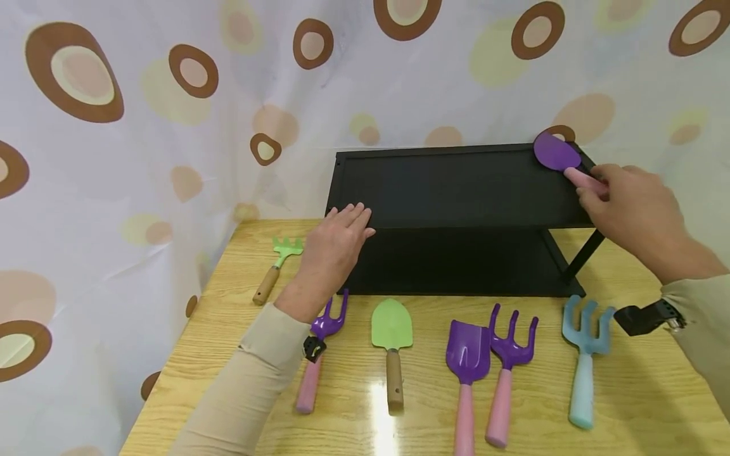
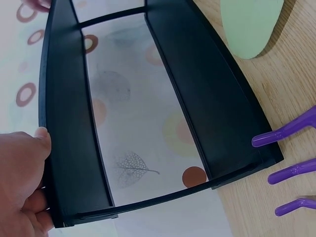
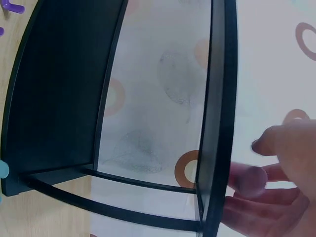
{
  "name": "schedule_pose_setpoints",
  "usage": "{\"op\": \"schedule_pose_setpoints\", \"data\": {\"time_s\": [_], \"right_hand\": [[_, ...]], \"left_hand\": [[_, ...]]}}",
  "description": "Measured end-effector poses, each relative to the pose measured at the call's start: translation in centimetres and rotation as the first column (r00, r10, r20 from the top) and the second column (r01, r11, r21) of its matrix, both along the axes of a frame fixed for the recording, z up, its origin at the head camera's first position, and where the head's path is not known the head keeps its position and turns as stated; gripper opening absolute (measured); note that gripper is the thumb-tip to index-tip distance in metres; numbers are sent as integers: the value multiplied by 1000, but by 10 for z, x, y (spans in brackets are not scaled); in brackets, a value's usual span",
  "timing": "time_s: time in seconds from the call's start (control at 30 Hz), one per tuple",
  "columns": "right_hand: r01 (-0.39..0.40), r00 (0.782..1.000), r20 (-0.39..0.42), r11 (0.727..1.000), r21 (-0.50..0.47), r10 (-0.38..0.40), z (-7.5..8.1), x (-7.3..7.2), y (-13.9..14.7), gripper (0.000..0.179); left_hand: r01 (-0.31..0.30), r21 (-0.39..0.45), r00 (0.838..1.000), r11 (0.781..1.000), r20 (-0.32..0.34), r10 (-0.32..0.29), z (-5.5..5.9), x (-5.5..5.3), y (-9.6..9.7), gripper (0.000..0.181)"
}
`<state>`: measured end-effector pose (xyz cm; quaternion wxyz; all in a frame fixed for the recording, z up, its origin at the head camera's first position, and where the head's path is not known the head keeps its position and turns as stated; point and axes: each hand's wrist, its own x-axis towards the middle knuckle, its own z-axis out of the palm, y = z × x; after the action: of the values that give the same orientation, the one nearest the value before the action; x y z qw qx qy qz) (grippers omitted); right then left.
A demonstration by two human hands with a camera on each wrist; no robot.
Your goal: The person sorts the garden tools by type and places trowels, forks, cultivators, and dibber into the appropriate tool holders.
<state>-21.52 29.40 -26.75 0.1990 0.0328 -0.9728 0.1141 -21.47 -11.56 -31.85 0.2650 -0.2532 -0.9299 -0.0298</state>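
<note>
My right hand (image 1: 639,209) grips the pink handle of a purple trowel (image 1: 556,152) over the right end of a black two-tier rack (image 1: 450,190). The trowel's rounded blade points to the back, overlapping the top shelf's far right corner. In the right wrist view, the pink handle's end (image 3: 249,181) shows between the fingers, beside the upper shelf's edge. My left hand (image 1: 336,244) rests on the rack's front left corner, its fingers extended over the top shelf. In the left wrist view, the thumb (image 2: 43,140) touches that shelf's edge.
Before the rack lie a purple fork (image 1: 310,383), a green trowel (image 1: 391,326), a purple shovel (image 1: 467,354), another purple fork (image 1: 502,392) and a blue fork (image 1: 583,380). A green rake (image 1: 268,282) lies left of the rack. Patterned cloth (image 1: 188,139) hangs behind and at left.
</note>
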Motion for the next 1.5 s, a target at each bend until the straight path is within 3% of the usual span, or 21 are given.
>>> {"op": "schedule_pose_setpoints", "data": {"time_s": [0.13,0.47,0.67,0.73,0.97,1.2,1.5], "right_hand": [[65,998,16,998,-20,-64,2,12,7,52],[146,989,5,987,-68,-146,-5,51,27,46],[92,983,-139,980,-175,-117,-21,75,30,39],[83,982,-153,980,-182,-112,-29,82,29,38],[108,993,-32,981,-159,-114,-52,100,24,37],[58,998,24,994,-94,-56,-78,111,22,30],[23,983,183,993,-116,-1,-105,122,18,35]], "left_hand": [[-8,5,1000,1000,7,8,1,0,1,40],[22,50,1000,999,-7,-21,-3,0,1,39],[44,68,999,997,-17,-43,-4,0,3,38],[43,64,999,997,-12,-42,-5,0,3,38],[22,43,1000,999,-10,-21,-5,0,2,39],[27,40,1000,999,-5,-26,-3,1,2,40],[12,36,1000,999,6,-12,-2,1,2,40]]}}
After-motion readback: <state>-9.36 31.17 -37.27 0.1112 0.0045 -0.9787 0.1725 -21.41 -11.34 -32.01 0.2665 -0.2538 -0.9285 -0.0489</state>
